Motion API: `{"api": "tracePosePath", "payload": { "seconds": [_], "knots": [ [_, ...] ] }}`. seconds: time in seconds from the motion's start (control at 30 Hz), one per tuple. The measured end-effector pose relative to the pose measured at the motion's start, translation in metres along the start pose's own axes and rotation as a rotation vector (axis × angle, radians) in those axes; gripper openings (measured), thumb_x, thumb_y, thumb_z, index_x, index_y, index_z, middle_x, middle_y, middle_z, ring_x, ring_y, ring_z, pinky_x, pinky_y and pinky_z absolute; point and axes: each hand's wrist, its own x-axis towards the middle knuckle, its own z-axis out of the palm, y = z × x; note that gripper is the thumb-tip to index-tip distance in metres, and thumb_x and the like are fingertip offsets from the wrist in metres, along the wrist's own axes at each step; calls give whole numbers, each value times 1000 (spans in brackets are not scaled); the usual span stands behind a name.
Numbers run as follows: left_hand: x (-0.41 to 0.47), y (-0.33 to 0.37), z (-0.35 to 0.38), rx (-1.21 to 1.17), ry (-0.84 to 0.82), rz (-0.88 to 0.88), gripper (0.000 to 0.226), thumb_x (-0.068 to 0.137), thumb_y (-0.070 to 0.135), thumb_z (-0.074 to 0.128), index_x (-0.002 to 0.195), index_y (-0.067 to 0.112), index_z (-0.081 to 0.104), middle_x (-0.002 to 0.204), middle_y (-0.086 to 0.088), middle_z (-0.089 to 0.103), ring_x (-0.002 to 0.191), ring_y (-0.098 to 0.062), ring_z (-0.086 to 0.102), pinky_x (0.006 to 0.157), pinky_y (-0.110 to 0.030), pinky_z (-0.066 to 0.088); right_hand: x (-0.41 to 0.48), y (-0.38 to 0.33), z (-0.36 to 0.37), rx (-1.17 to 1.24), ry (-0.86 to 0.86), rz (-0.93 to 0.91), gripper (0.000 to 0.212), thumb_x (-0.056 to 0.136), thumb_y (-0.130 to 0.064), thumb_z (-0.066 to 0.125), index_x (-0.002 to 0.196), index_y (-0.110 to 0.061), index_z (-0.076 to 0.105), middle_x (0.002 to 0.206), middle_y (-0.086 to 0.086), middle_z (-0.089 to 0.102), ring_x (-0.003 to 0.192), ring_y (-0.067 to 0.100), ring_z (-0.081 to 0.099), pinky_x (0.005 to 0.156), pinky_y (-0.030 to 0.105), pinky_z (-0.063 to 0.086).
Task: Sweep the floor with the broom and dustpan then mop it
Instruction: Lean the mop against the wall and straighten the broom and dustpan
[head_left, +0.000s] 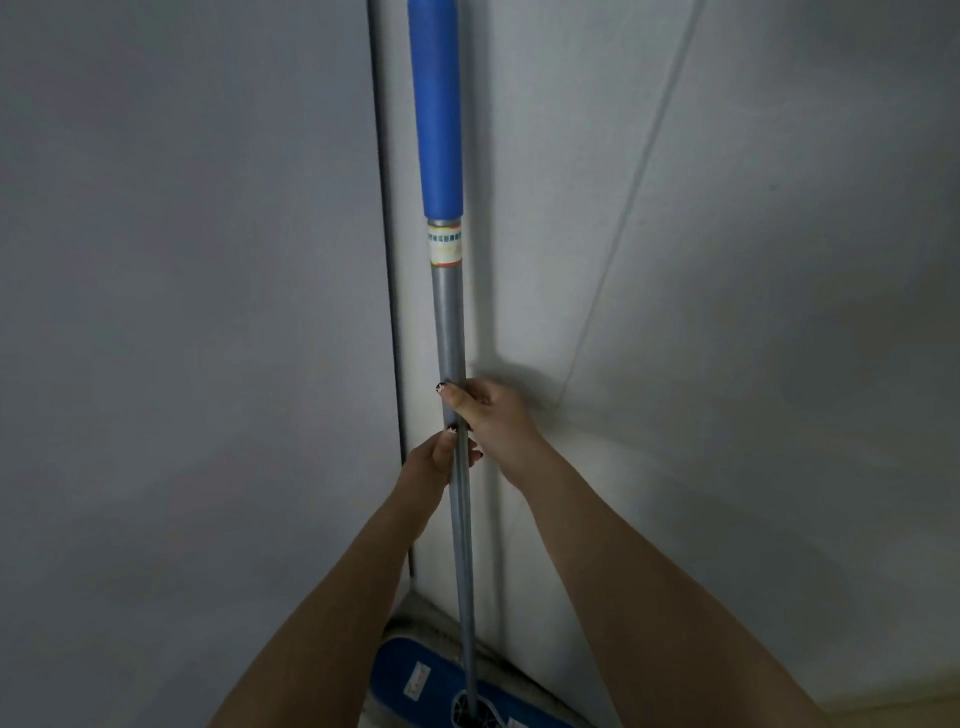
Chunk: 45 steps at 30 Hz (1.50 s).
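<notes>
A mop stands upright in a wall corner. Its grey metal pole (449, 322) carries a blue foam grip (435, 104) at the top and a small label below that. The flat blue mop head (415, 680) lies on the floor at the bottom of the view. My right hand (485, 410) grips the pole about halfway up, fingers curled round it. My left hand (434, 460) holds the pole just below the right one. No broom or dustpan is in view.
Two pale grey walls (182, 312) meet in a corner right behind the mop, with a dark vertical seam (387, 260) along it. A strip of floor (883, 696) shows at the bottom right.
</notes>
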Motion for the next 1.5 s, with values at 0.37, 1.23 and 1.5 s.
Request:
{"api": "tracePosePath", "payload": {
  "seconds": [0.37, 1.23, 1.5],
  "knots": [
    [30, -2, -29, -27, 59, -105, 32, 99, 41, 38, 88, 26, 64, 83, 6, 68, 83, -6, 64, 72, -20, 49, 44, 13, 30, 2, 123, -27, 20, 84, -37, 68, 77, -18, 67, 62, -7, 60, 58, 6, 54, 55, 23, 47],
    [-45, 38, -44, 145, 379, -53, 34, 94, 33, 53, 119, 10, 57, 114, -11, 65, 107, -24, 60, 100, -43, 46, -27, 17, 6, 160, 3, 261, 41, 79, -23, 76, 113, -6, 62, 111, 8, 63, 106, 18, 61, 90, 28, 50],
    [-126, 68, -59, 12, 556, 111, 24, 93, 14, 54, 117, 8, 55, 105, -6, 63, 95, -18, 59, 85, -33, 50, -71, -13, 10, 146, -139, 108, 65, 76, -34, 76, 132, -13, 50, 128, 5, 55, 115, 17, 58, 98, 36, 49]
  ]
}}
